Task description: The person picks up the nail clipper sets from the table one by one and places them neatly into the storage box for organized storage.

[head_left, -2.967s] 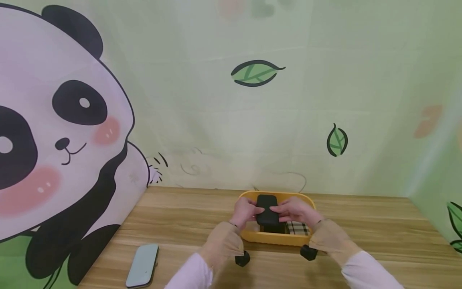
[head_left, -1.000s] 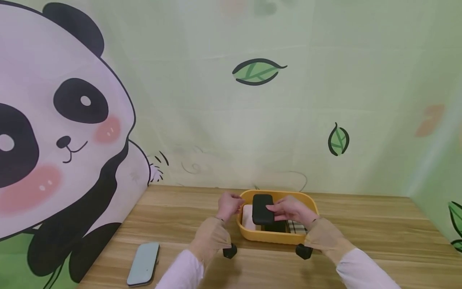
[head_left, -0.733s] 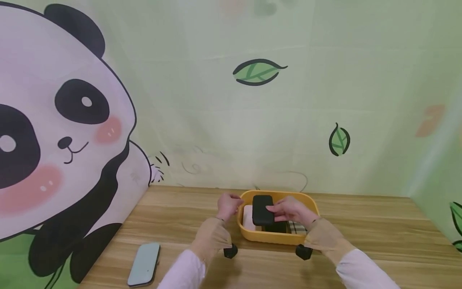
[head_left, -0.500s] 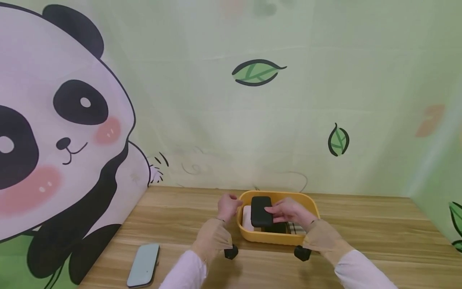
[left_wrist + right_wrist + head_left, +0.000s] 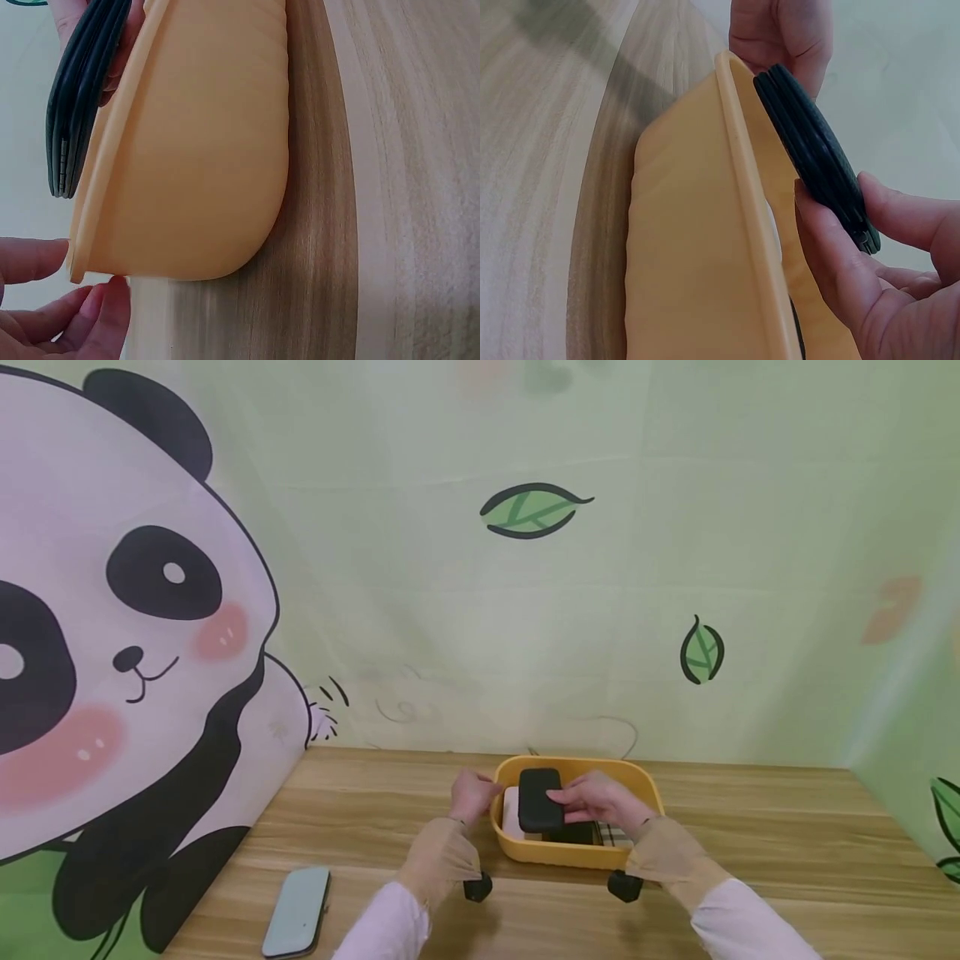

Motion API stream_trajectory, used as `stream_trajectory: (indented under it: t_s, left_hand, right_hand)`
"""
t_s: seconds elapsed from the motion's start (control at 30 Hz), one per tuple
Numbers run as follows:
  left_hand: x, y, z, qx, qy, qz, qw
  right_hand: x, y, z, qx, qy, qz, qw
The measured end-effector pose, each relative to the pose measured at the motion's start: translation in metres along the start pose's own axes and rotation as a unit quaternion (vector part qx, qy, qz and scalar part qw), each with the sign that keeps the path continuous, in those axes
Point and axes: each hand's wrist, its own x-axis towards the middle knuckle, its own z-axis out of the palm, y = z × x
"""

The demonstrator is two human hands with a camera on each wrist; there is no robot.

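A flat black case with rounded corners and layered edges is tilted up over the yellow storage basket. My right hand pinches its right side, thumb on the front and fingers behind, as the right wrist view also shows. At the basket's left end my left hand pinches the rim, with fingertips on both sides of it in the left wrist view. Inside the basket lie a pale pink item, a dark item and a plaid item, each partly hidden.
A light blue flat case with a small clasp lies on the wooden table at the left front. The basket stands near the back edge, close to a green wall cloth printed with a panda and leaves.
Three seconds ago both hands held the black case. My left hand has let go and moved left to the basket rim. The right hand has shifted the case slightly left.
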Motion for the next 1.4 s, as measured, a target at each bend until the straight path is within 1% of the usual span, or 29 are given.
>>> stream_trajectory:
  t_s: [0.23, 0.43, 0.57, 0.67, 0.83, 0.9, 1.0, 1.03, 1.1, 1.13, 1.23, 1.27, 1.33, 1.4]
  left_hand:
    - [0.001, -0.004, -0.001, -0.015, -0.008, 0.008, 0.9998]
    - [0.000, -0.003, 0.000, -0.019, -0.004, -0.005, 0.9998]
    - [0.001, -0.005, 0.000, -0.024, 0.000, -0.005, 0.9997]
    - [0.003, -0.006, 0.001, -0.023, 0.001, -0.003, 0.9997]
    - [0.001, -0.003, 0.000, -0.015, -0.005, -0.007, 0.9999]
    - [0.005, -0.006, 0.002, -0.013, -0.009, -0.017, 0.9997]
    - [0.022, -0.022, 0.009, -0.011, -0.012, -0.023, 0.9996]
    - [0.033, -0.034, 0.014, -0.018, -0.013, -0.002, 0.9998]
    - [0.041, -0.044, 0.019, -0.015, -0.015, 0.002, 0.9998]
    - [0.042, -0.045, 0.019, -0.012, -0.015, 0.007, 0.9998]
    - [0.032, -0.036, 0.015, -0.006, -0.016, 0.007, 0.9998]
    - [0.022, -0.023, 0.010, 0.002, -0.016, -0.013, 0.9998]
    - [0.010, -0.013, 0.004, 0.004, -0.014, -0.008, 0.9999]
    - [0.002, -0.006, 0.001, 0.000, -0.013, -0.004, 0.9999]
  right_hand:
    - [0.002, 0.000, 0.003, 0.003, 0.002, 0.005, 1.000]
    - [0.004, 0.001, 0.005, 0.004, 0.000, 0.012, 1.000]
    - [0.005, 0.001, 0.006, 0.003, 0.003, 0.017, 1.000]
    - [0.007, 0.001, 0.006, 0.003, 0.006, 0.018, 1.000]
    - [0.009, 0.003, 0.008, 0.010, 0.007, 0.019, 1.000]
    - [0.009, 0.004, 0.010, 0.011, 0.002, 0.019, 1.000]
    - [0.009, 0.006, 0.012, 0.012, -0.007, 0.014, 1.000]
    - [0.010, 0.007, 0.012, 0.013, -0.008, 0.013, 1.000]
    - [0.010, 0.008, 0.013, 0.014, -0.008, 0.012, 1.000]
    - [0.010, 0.008, 0.014, 0.014, -0.008, 0.012, 1.000]
    - [0.012, 0.009, 0.015, 0.013, 0.001, 0.018, 1.000]
    - [0.012, 0.010, 0.016, 0.013, 0.003, 0.019, 1.000]
    - [0.014, 0.010, 0.017, 0.008, 0.007, 0.022, 1.000]
    - [0.015, 0.010, 0.018, 0.003, 0.012, 0.024, 1.000]
